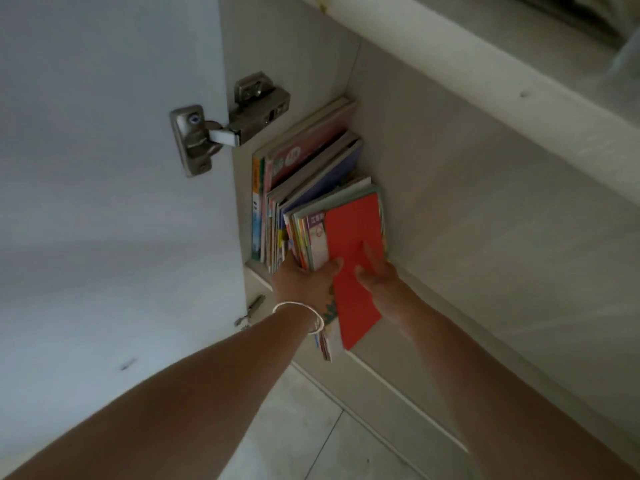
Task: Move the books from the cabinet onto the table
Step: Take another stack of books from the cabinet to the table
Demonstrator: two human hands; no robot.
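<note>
A row of thin, colourful books (304, 174) stands on edge inside the white cabinet (450, 188), leaning against its left wall. The nearest bundle, with a red book (353, 230) on its outer face, sticks out past the shelf edge. My left hand (304, 278), with a white bracelet on the wrist, grips this bundle from the left, thumb on the red cover. My right hand (377, 271) holds the bundle on its right side, fingers lying on the red cover.
The open cabinet door (104, 168) stands on the left with its metal hinge (225, 129) close to the books. The cabinet's shelf floor runs off to the right. Pale floor tiles (304, 427) show below, between my forearms.
</note>
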